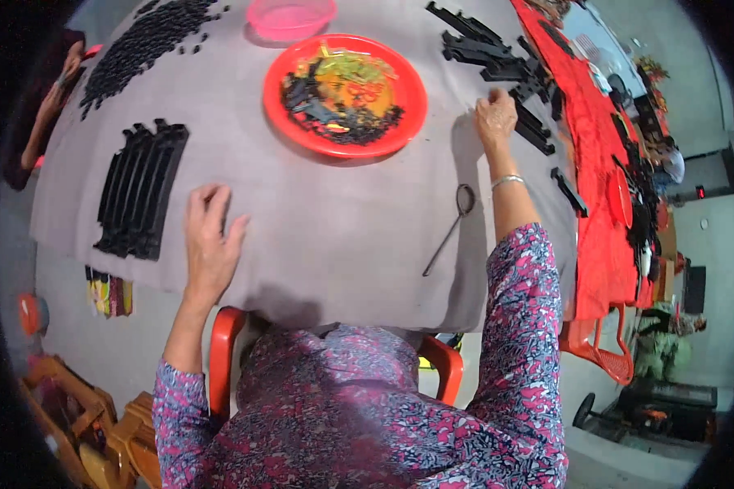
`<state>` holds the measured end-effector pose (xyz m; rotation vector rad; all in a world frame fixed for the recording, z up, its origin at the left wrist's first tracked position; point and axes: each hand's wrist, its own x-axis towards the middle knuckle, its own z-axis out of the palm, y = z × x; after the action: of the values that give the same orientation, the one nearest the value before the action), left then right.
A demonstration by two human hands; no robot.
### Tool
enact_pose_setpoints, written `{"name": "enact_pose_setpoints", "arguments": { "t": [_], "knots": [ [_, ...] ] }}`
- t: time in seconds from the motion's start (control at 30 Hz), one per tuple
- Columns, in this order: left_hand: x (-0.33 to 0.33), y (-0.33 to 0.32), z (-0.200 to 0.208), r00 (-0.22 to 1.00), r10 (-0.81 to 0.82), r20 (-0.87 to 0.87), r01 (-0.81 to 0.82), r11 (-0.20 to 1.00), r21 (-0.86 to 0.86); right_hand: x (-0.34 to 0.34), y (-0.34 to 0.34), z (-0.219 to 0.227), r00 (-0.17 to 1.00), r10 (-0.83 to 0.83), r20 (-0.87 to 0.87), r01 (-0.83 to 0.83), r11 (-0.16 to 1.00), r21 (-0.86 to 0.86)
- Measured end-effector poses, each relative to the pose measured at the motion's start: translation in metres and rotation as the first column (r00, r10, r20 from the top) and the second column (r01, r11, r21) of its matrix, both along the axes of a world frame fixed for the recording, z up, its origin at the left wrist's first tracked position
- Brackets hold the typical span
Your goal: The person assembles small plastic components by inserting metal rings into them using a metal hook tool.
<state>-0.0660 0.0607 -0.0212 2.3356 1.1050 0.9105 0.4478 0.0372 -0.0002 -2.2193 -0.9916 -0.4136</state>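
My left hand (212, 240) hovers over the grey tabletop with thumb and fingers apart, holding nothing. Beside it on the left lies a block of long black plastic strips (143, 191), set side by side in a row. My right hand (496, 122) reaches to the right part of the table with its fingers curled in. It is right beside a loose pile of similar black strips (489, 53); what the fingertips pinch, if anything, is hidden. Another black strip (569, 192) lies alone, closer to me.
A red plate (416, 102) holding small black parts stands mid-table. Behind it is a pink basin (289, 20); many small black pieces (147, 49) spread at far left. A thin looped metal tool (444, 236) lies near my right forearm. Another person's arm (49, 106) shows at left.
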Motion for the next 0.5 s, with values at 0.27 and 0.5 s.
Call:
{"name": "enact_pose_setpoints", "arguments": {
  "t": [0.27,0.5],
  "knots": [
    [0.002,-0.002,0.006,0.991,0.043,-0.128,-0.041,0.999,0.019,0.110,-0.077,0.006,0.976,0.049,0.212,0.048,0.903,-0.426],
    [0.003,-0.003,0.007,0.988,0.063,-0.143,-0.062,0.998,0.013,0.122,-0.094,-0.002,0.954,0.172,0.245,-0.006,0.829,-0.559]
  ]
}}
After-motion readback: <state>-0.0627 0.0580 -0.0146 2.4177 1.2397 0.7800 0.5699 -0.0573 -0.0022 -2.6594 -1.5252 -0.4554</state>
